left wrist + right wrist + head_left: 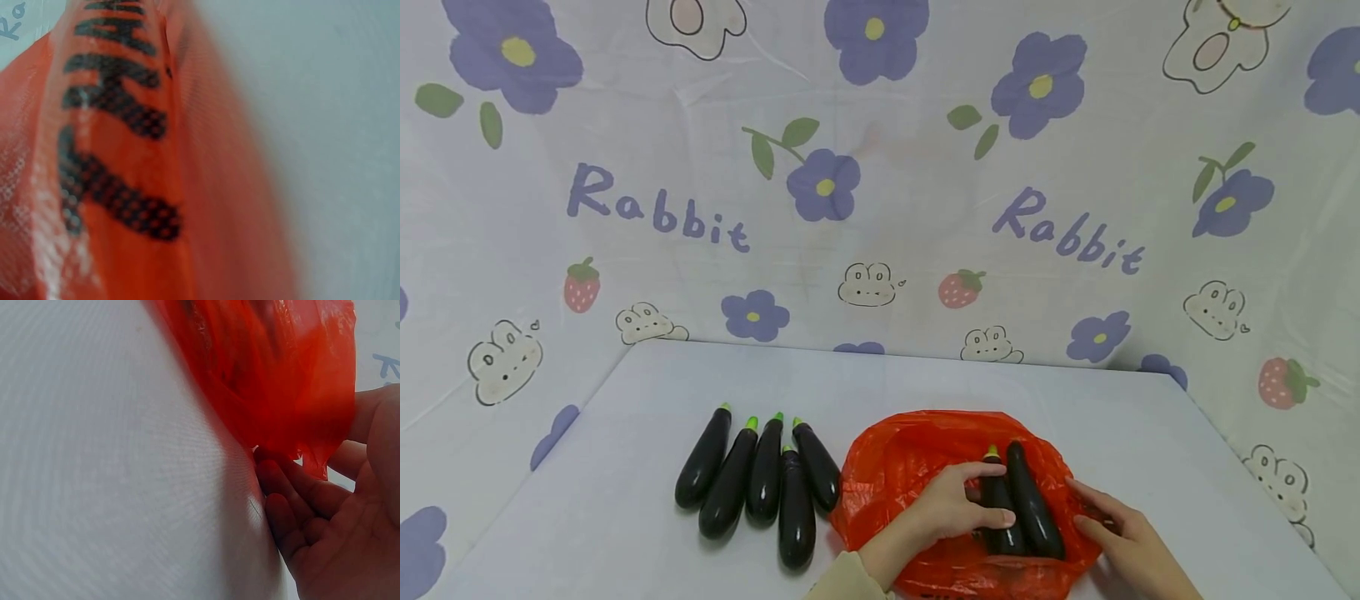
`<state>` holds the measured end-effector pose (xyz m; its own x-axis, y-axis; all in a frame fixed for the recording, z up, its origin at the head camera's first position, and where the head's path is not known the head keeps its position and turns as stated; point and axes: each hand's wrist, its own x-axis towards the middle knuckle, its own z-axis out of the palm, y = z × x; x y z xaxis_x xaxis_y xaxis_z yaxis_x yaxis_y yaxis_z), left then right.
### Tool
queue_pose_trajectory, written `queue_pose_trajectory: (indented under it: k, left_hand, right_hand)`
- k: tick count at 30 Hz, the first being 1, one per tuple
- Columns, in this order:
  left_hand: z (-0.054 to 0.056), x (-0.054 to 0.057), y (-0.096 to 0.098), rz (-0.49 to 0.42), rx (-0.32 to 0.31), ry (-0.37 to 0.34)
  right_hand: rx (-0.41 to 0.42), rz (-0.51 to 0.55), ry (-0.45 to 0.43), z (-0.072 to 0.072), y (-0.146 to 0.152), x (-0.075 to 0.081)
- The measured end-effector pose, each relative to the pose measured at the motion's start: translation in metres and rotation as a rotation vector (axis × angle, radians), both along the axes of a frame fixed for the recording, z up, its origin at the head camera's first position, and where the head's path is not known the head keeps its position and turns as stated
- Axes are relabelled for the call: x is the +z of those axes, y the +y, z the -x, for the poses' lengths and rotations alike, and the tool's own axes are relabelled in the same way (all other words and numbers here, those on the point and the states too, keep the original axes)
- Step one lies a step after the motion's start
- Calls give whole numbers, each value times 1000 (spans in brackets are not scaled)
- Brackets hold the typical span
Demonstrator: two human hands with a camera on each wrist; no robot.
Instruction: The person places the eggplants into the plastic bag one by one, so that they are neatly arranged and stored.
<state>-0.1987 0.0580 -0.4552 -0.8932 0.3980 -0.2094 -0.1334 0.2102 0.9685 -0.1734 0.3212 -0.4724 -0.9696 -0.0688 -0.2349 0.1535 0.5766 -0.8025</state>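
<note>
A red plastic bag (880, 475) lies spread on the table with its mouth toward the head camera. Inside it are two dark eggplants side by side, the left one (997, 492) with a green stem end and the right one (1036, 504). My left hand (951, 504) reaches into the bag and grips the left eggplant between thumb and fingers. At the bag's right side, my right hand (1123, 537) touches the plastic, thumb and fingers apart. In the right wrist view, fingers (284, 519) rest loosely bent by the bag's edge. The left wrist view shows only printed red plastic (125, 187).
Left of the bag lie several more eggplants (763, 475) in a cluster, green ends pointing away; the rightmost is close to the bag. A white table (587, 500) carries everything. Behind it hangs a cloth (880, 225) printed with flowers and rabbits.
</note>
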Motion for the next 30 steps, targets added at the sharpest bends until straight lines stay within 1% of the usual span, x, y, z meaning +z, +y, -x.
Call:
queue_pose_trajectory:
  k: [7, 13, 17, 22, 30]
  left_hand:
    - [-1, 3, 2, 14, -11, 24]
    - [-3, 6, 5, 50, -6, 39]
    - [-4, 6, 4, 28, 3, 37]
    - [-6, 6, 2, 7, -1, 62]
    - [-11, 14, -1, 9, 3, 83]
  right_hand:
    - [2, -5, 5, 2, 0, 0]
    - [-7, 7, -6, 1, 0, 1]
    - [-4, 1, -3, 1, -1, 2]
    - [-5, 1, -10, 2, -2, 1]
    - [-23, -4, -23, 2, -3, 0]
